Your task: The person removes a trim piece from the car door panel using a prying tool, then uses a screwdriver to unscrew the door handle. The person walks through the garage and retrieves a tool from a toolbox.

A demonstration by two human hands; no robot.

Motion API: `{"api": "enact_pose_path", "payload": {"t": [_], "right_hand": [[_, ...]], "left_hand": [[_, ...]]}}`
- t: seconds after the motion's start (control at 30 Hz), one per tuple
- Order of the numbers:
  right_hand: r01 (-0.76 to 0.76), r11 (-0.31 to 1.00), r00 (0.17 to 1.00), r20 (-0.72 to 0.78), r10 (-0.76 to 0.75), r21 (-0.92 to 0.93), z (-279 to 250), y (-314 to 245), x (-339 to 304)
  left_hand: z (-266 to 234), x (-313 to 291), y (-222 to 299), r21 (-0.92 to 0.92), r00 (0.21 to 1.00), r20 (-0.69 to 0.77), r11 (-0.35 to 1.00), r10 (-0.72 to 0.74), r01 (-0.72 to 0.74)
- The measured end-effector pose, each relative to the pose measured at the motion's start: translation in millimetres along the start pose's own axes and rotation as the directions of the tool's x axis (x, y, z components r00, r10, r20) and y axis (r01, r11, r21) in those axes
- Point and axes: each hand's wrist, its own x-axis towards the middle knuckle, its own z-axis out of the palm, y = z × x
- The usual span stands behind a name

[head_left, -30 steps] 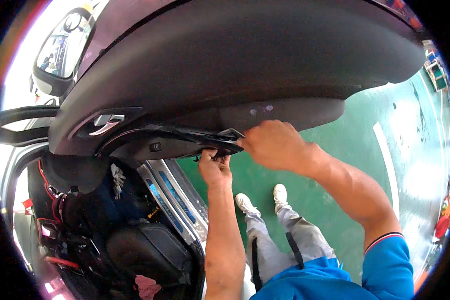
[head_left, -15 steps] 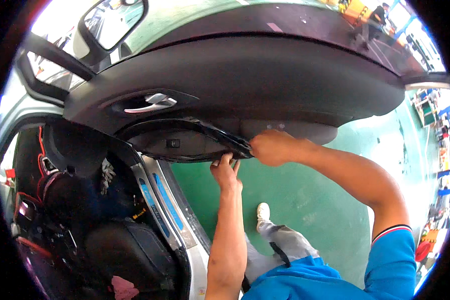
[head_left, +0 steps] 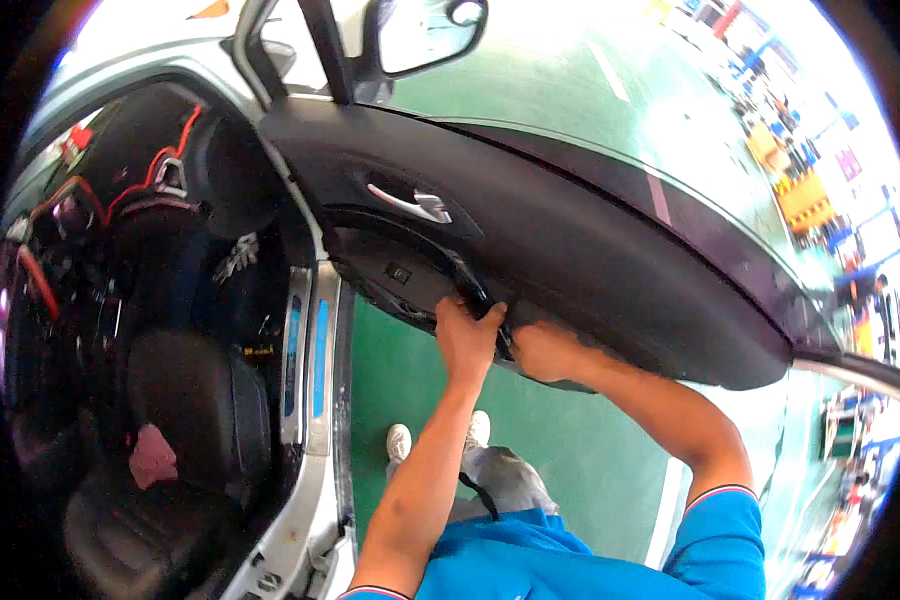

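Matt black covers the open car door's inner panel (head_left: 590,270), the landmark for everything in the head view, and the glossy black strip (head_left: 462,272) being handled sits on its lower front part, running down from below the silver release handle (head_left: 415,203) toward the panel's lower edge. The left hand (head_left: 465,340) grips the strip's lower end, thumb laid over it and fingers curled beneath; the right hand (head_left: 550,352) is folded into a loose fist beside that end, against the panel, and whether it pinches anything cannot be told. As far as shown, the work looks partway through: the release handle and the small dark switch (head_left: 398,271) appear seated in the panel, and the strip's upper stretch lies close along it, while the lower end remains in hand. Whether that end is fixed or loose is hidden by the fingers. The hands themselves are the main obstruction, covering the join; nothing else appears to block access from the panel's near side. Beyond the panel's upper front corner stands the wing mirror (head_left: 430,35). Left of the panel are the blue-striped sill (head_left: 319,360) and the dark seat (head_left: 195,390) with a pink cloth (head_left: 154,457) on it; pale gloves (head_left: 238,258) lie in the cabin, nearer the panel. Green floor (head_left: 400,380) shows below the panel, and a yellow-orange unit (head_left: 803,203) stands well beyond its far side.
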Motion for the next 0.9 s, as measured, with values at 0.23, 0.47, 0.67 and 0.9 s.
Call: {"api": "enact_pose_path", "payload": {"t": [0.23,0.47,0.67,0.9], "right_hand": [[0.189,0.965,0.982,0.009,-0.190,-0.182,-9,9,-7],[0.199,0.971,0.976,-0.065,-0.209,-0.133,11,27,-4],[0.159,0.987,0.972,-0.181,-0.151,0.036,-11,22,-36],[0.132,0.991,0.972,-0.200,-0.125,0.020,-29,3,-26]], "left_hand": [[-9,5,11,0.049,0.997,0.026,0.996,0.067,-0.068],[-8,7,7,0.022,0.995,0.073,0.997,0.070,-0.072],[-7,6,-1,-0.034,0.992,0.055,0.993,0.112,-0.110],[7,7,-15,-0.222,0.974,0.073,0.956,0.214,-0.194]]}}
